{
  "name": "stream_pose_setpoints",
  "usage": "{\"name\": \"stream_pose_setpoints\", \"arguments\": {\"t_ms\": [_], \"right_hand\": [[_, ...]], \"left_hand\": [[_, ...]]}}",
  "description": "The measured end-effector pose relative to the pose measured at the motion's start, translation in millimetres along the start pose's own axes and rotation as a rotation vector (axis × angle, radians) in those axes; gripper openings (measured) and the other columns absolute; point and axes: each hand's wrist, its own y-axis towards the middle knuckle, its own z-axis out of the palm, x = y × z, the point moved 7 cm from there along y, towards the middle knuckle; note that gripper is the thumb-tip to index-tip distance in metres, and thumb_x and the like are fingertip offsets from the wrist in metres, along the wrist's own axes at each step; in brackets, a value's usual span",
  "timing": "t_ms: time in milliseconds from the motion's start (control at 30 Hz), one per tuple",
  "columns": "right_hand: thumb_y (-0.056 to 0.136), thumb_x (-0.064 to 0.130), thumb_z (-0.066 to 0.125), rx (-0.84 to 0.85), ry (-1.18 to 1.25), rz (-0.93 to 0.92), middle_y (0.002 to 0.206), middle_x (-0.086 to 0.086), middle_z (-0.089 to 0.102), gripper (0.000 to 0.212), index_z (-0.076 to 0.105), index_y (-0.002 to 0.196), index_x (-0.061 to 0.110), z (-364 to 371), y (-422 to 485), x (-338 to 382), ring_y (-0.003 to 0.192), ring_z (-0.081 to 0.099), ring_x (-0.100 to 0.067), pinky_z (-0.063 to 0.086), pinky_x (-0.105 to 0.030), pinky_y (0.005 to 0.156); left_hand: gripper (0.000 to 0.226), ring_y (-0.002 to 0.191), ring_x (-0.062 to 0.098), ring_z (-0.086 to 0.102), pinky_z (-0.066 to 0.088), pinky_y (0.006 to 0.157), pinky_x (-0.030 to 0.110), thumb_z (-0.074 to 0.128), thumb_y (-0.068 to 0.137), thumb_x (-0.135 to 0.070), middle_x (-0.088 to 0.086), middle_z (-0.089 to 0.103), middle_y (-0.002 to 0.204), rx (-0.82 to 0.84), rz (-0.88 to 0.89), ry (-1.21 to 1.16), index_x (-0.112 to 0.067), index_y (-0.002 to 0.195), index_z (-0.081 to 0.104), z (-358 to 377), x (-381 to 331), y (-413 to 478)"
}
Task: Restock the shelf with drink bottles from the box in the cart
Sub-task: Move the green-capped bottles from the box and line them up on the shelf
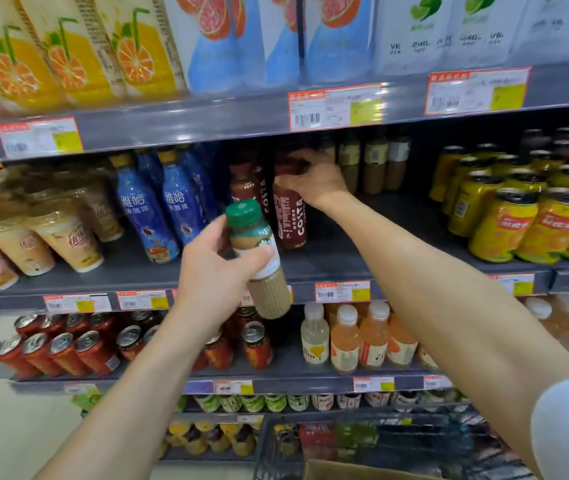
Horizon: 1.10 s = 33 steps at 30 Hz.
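Grip comes first: our left hand [213, 268] wraps thumb and fingers round the middle of a green-capped plastic bottle of beige milk coffee [259, 258]. We hold it in the air just in front of the lip of the grey metal middle shelf [338, 258]. Its long axis is close to upright, with the cap up and leaning a little left and the base down and to the right.

Our right hand [314, 181] reaches deeper in. It is curled over the cap and neck of a dark red Costa coffee bottle [290, 216] standing on that shelf beside the blue bottles [172, 202].

The relation that matters, as we judge it, is the bare stretch of shelf to the right of the Costa bottle. There a short row of matching beige bottles [373, 164] stands at the back. That spot lies up, right and beyond our left hand, and our right forearm crosses the way in. The right hand is nearer, but it is occupied.

Below, the black wire cart [276, 445] and the edge of its brown cardboard box [345, 472] sit at our feet.
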Motion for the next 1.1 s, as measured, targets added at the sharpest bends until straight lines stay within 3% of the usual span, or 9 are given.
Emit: {"name": "stream_pose_setpoints", "arguments": {"t_ms": [233,333,433,500,567,733,867,1100], "right_hand": [[0.068,0.05,0.083,0.01,0.036,0.033,0.122,0.007,0.066,0.065,0.06,0.126,0.028,7,4,-12,0.107,0.063,-0.014,0.052,-0.029,0.091],[0.065,0.051,0.084,0.035,0.098,0.095,0.112,0.007,0.069,0.067,0.059,0.121,0.025,9,-2,-22,0.102,0.065,-0.013,0.054,-0.031,0.088],[0.062,0.046,0.087,0.072,0.139,0.134,0.089,0.021,0.062,0.062,0.054,0.112,0.031,12,-17,-37,0.083,0.062,0.003,0.05,-0.019,0.07],[0.063,0.044,0.088,0.102,0.125,0.152,0.085,0.025,0.057,0.064,0.054,0.115,0.031,16,-29,-48,0.078,0.058,0.007,0.045,-0.015,0.063],[0.064,0.045,0.086,0.125,0.077,0.163,0.086,0.025,0.057,0.066,0.055,0.12,0.03,19,-38,-55,0.082,0.062,-0.001,0.045,-0.016,0.063],[0.062,0.053,0.078,0.167,-0.036,0.172,0.112,0.003,0.069,0.066,0.058,0.119,0.027,33,-50,-66,0.102,0.065,-0.02,0.053,-0.035,0.085],[0.066,0.058,0.073,0.171,-0.109,0.187,0.112,0.001,0.07,0.059,0.056,0.116,0.031,40,-57,-71,0.103,0.065,-0.025,0.054,-0.042,0.087],[0.079,0.053,0.071,0.143,-0.166,0.218,0.116,-0.002,0.066,0.057,0.049,0.124,0.026,41,-56,-72,0.105,0.063,-0.027,0.053,-0.042,0.086]], "left_hand": [[0.038,0.091,0.002,0.07,0.052,0.076,0.013,0.08,0.077,-0.011,-0.015,0.075,0.099,-0.037,0.042,0.019,-0.03,0.107,0.068,-1,-8,56],[0.041,0.093,0.002,0.07,0.053,0.076,0.013,0.08,0.078,-0.008,-0.013,0.075,0.1,-0.049,0.023,-0.004,-0.022,0.114,0.067,5,2,72],[0.038,0.092,0.001,0.07,0.052,0.074,0.011,0.079,0.079,-0.008,-0.015,0.074,0.1,-0.042,0.025,-0.013,-0.028,0.108,0.066,8,11,80],[0.037,0.091,0.0,0.069,0.052,0.074,0.011,0.079,0.079,-0.008,-0.018,0.074,0.099,-0.03,0.02,-0.004,-0.032,0.105,0.066,11,17,80],[0.038,0.088,-0.003,0.069,0.05,0.071,0.009,0.079,0.079,-0.008,-0.022,0.073,0.096,-0.028,0.012,0.01,-0.034,0.102,0.065,13,24,80],[0.035,0.088,0.0,0.069,0.051,0.07,0.011,0.08,0.078,-0.011,-0.019,0.074,0.096,-0.005,-0.015,0.037,-0.033,0.102,0.066,17,40,76],[0.035,0.09,0.002,0.07,0.051,0.071,0.011,0.08,0.078,-0.012,-0.016,0.074,0.097,0.017,-0.027,0.029,-0.03,0.106,0.067,18,46,73],[0.036,0.092,0.003,0.069,0.053,0.074,0.014,0.079,0.08,-0.01,-0.014,0.074,0.098,0.069,-0.031,0.015,-0.033,0.104,0.066,26,44,70]]}}
